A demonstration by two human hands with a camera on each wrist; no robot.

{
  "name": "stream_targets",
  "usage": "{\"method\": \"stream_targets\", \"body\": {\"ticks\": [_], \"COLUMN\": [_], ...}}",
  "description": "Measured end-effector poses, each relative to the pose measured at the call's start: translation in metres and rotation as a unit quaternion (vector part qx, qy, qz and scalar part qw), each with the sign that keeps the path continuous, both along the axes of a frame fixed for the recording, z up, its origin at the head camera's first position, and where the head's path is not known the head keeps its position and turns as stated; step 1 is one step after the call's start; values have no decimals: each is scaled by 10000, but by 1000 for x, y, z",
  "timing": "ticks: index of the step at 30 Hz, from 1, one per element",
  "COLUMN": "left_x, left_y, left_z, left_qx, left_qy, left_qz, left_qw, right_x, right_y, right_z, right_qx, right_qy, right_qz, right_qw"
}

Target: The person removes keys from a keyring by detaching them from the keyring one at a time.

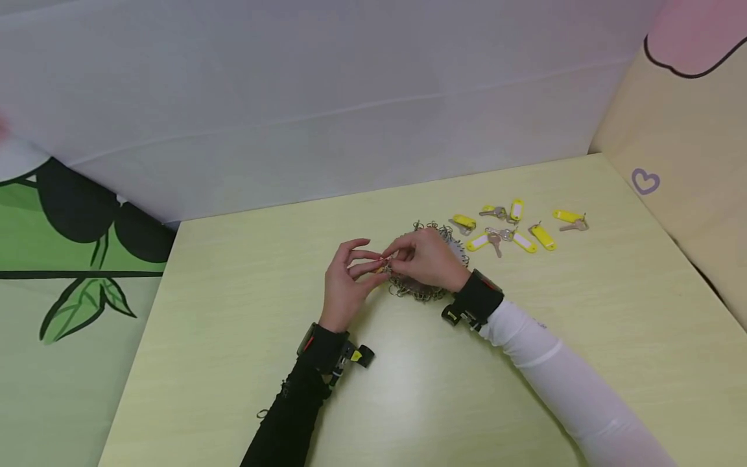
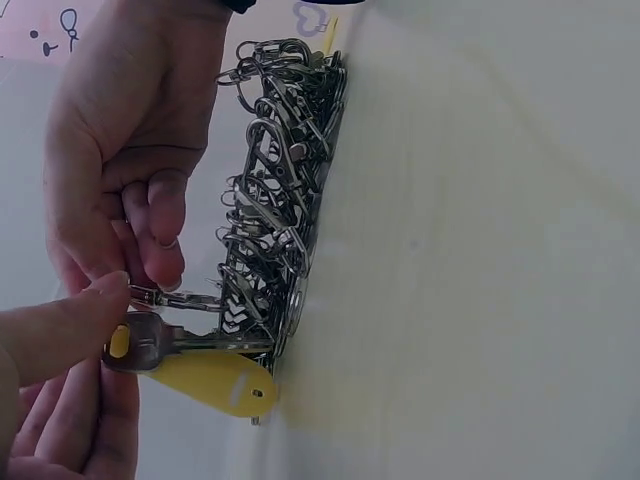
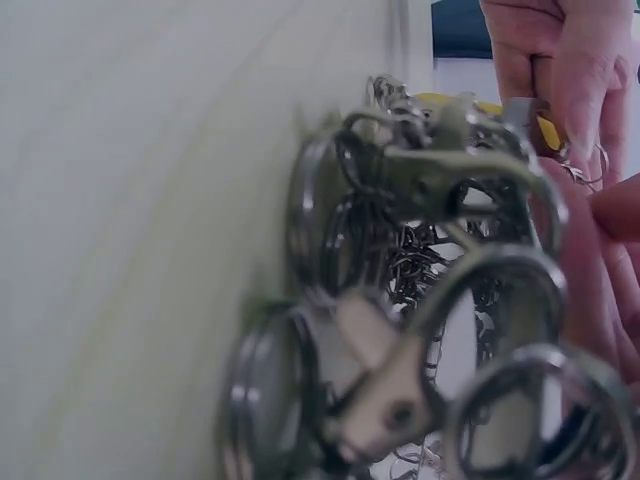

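Note:
My left hand (image 1: pixel 344 285) pinches a metal key with a yellow key tag (image 2: pixel 215 385) between thumb and fingers; the key (image 2: pixel 145 343) lies against the tag. Fingertips of my right hand (image 1: pixel 428 256) meet the left ones, pinching a small metal clasp (image 2: pixel 180 298) at the edge of a round holder. Many metal snap clasps and split rings (image 2: pixel 270 160) hang around this round holder (image 1: pixel 455 243), which stands low on the table under my right hand. In the right wrist view, large clasps (image 3: pixel 400 400) hide part of the right fingers.
Several keys with yellow tags (image 1: pixel 543 237) lie on the pale table (image 1: pixel 233 376) to the right of the holder and behind it. A white cloth wall (image 1: pixel 327 97) rises at the back edge, and a beige panel (image 1: pixel 688 214) borders the right side.

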State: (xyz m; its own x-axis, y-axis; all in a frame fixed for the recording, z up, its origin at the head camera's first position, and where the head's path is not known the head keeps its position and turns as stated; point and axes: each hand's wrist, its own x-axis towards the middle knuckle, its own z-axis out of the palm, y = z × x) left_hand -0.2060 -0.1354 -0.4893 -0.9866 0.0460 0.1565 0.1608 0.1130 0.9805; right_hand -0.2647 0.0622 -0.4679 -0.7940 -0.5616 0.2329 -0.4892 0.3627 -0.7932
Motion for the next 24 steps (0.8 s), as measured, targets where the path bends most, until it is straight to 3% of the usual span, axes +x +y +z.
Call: {"method": "stream_targets", "body": {"ticks": [11, 19, 24], "left_x": [-1, -3, -1], "left_y": [0, -5, -8], "left_z": [-3, -2, 0], "left_qx": [164, 227, -361], "left_qy": [47, -290, -439], "left_qz": [-199, -524, -625], "left_qw": [9997, 9979, 9964], "right_x": [-3, -5, -5], "right_y": [-1, 2, 3], "right_z": [-7, -6, -4], "right_qx": [-209, -179, -100], "right_qy": [146, 10, 298], "right_qz": [563, 775, 755], "right_qw": [9981, 9968, 9966]}}
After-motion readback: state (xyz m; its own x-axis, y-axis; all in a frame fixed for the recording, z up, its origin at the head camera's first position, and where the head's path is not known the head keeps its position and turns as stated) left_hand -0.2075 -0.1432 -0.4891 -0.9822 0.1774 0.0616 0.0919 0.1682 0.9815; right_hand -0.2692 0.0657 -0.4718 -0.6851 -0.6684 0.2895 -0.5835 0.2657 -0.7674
